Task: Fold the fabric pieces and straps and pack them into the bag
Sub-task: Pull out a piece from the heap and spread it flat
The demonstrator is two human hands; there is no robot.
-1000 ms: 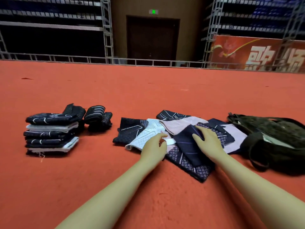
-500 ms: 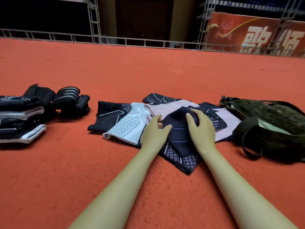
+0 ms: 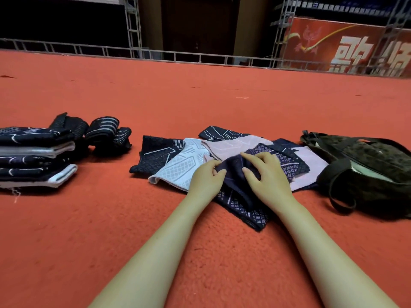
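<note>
Loose fabric pieces lie overlapped on the red carpet: a dark navy patterned piece [image 3: 242,203] nearest me, a white patterned one [image 3: 178,170], a black quilted one [image 3: 155,154] and pale pink ones [image 3: 231,145]. My left hand [image 3: 205,177] grips the bunched left side of the navy piece. My right hand [image 3: 266,176] grips its right side, fingers curled into the cloth. A dark olive bag [image 3: 364,165] lies open to the right, straps loose.
A stack of folded fabric pieces [image 3: 35,156] stands at the left, with rolled dark straps [image 3: 104,134] behind it. A metal railing [image 3: 200,56] and a red banner [image 3: 347,45] bound the carpet at the back.
Both hands have come together over the navy piece and gathered its middle upward. My left hand left the white piece. The view has tilted down.
</note>
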